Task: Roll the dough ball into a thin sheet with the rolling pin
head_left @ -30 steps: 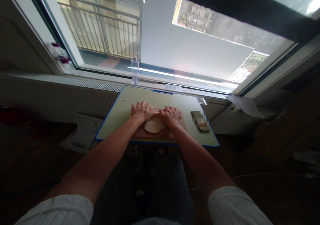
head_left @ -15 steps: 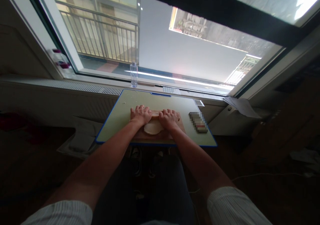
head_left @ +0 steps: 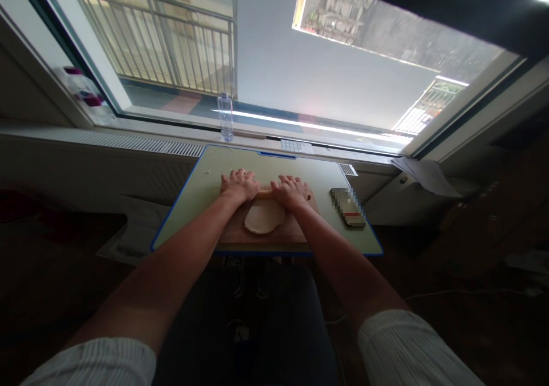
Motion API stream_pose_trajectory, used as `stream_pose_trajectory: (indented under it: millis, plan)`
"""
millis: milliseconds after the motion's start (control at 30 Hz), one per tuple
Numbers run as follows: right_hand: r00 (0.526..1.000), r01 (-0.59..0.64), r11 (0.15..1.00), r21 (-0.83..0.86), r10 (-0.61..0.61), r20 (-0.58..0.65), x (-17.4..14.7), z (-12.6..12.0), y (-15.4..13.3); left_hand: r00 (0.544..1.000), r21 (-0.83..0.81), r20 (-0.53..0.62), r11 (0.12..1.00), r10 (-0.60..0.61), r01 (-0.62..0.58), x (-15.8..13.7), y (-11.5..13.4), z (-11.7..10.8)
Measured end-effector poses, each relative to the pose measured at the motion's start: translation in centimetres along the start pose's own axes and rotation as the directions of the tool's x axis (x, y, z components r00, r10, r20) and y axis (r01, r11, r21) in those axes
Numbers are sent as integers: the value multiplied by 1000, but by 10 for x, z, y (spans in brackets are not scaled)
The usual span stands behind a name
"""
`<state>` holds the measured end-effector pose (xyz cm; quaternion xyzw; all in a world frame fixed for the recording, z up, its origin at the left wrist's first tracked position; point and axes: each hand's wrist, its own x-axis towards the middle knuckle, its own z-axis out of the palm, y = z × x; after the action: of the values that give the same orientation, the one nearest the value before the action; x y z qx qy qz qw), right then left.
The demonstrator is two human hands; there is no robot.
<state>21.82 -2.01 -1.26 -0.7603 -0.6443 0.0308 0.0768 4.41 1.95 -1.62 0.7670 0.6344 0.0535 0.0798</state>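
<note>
Well, nearest to you are your striped sleeves (head_left: 98, 363), pushed up, and your dark trousers (head_left: 283, 317), with your shoes (head_left: 235, 274) dim in the shade beneath the desk (head_left: 193, 197). The desk has a pale green top and a blue rim. A wooden board (head_left: 235, 235) lies by the middle of its near edge, and on that board, between your forearms, sits a flat, rounded sheet of dough (head_left: 265, 218). Just past the dough, a rolling pin (head_left: 265, 194) runs crosswise; you cannot tell whether the dough's far edge goes under it. Your left hand (head_left: 240, 184) lies palm down over one end of the pin, fingers reaching forward and slightly spread rather than wrapped round it. Your right hand (head_left: 292, 191) presses on the other end in the same way, fingers loosely bent and a little apart.

A phone (head_left: 348, 207), blurred into squares, lies slanted beside the desk's right edge. Small pale crumbs (head_left: 207, 171) dot the top towards the far left corner. Beyond the far edge, a clear bottle (head_left: 225, 118) stands upright on the windowsill (head_left: 253, 136). Behind it is the large window (head_left: 274, 60), with a railing (head_left: 163, 48) outside.
</note>
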Motion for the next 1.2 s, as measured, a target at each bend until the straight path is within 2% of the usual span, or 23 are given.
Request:
stream_pose_trajectory:
  millis: [133,367,500,633,867,1200]
  plan:
    - [999,-15,998,59,12,44,13,-1,0,999,-11,37,1000,-8,8,14,-2,-1]
    - [997,-13,998,68,7,83,32,-3,-1,997,-4,72,1000,-21,21,31,-4,-2]
    - [994,-20,996,82,11,105,37,-4,-1,998,-2,59,1000,-27,28,36,-4,-1]
    - [997,-14,997,77,8,79,34,-3,-2,999,-3,36,1000,-18,18,35,-5,0]
    - [1000,-17,999,42,17,5,10,2,0,1000,3,6,1000,7,-7,15,-3,2]
    - [987,32,997,-64,-41,-154,-42,10,4,998,16,-59,1000,4,-3,-39,6,1]
